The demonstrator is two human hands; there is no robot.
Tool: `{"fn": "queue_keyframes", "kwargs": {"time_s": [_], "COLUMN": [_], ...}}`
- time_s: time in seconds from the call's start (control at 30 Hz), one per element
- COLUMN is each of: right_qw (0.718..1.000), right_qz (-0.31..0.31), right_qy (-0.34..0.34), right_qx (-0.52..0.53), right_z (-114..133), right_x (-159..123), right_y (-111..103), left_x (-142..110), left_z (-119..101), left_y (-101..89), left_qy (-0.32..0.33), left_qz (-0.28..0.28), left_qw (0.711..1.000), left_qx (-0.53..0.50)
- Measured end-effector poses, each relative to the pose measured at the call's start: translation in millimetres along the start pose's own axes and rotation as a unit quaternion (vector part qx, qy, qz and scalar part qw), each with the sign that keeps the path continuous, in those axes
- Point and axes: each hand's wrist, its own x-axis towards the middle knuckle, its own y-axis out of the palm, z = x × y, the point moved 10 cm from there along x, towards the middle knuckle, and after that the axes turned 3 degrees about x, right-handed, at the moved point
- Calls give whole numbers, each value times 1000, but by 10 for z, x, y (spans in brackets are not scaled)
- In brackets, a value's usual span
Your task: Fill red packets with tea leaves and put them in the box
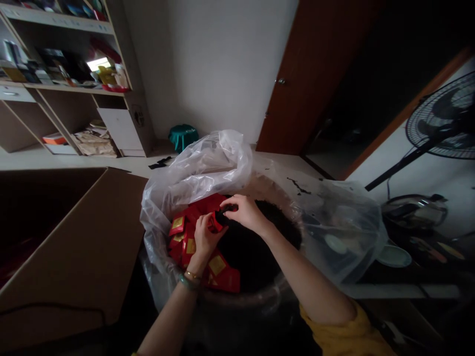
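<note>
My left hand [206,236] is closed around a small red packet [215,223], its mouth turned toward my right hand. At that mouth, my right hand [243,211] pinches a dark clump [229,208] that looks like dried tea leaves. Both hands are above a wide round container lined with a clear plastic bag [208,163]. Loose dark leaf-like material [256,257] fills much of the container. On its left side lie several red packets [222,269] with gold labels, partly hidden by my left hand and wrist.
An open cardboard box [85,237] stands on the left. To the right, the plastic liner [334,227] spreads beside a plate [394,256] and a lidded pan [415,210]. A black fan [445,118] stands at the far right. Behind are shelves [67,89], a green bin [183,137] and a brown door [308,74].
</note>
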Motion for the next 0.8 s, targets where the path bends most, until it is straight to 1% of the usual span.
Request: {"fn": "queue_keyframes", "kwargs": {"time_s": [0.17, 0.43, 0.5, 0.6, 0.7, 0.8], "right_qw": [999, 996, 997, 999, 998, 995], "right_qz": [5, 8, -3, -36, -57, -54], "right_qy": [9, -25, -31, -29, -1, 29], "right_qx": [-41, -80, -66, -19, 29, 83], "right_z": [11, 90, 96, 47, -72, -149], "right_x": [-1, 2, 2, -12, -32, -39], "right_y": [105, 218, 214, 149, 102, 111], "left_x": [-4, 5, 7, 9, 8, 7], "left_z": [3, 2, -5, -13, -10, -6], "left_y": [8, 17, 15, 9, 7, 8], "left_qy": [2, 4, 6, 4, -3, -8], "left_qz": [2, 5, 7, 9, 9, 8], "left_qw": [1000, 1000, 1000, 1000, 1000, 1000], "left_qx": [-1, -2, -2, 0, 6, 5]}}
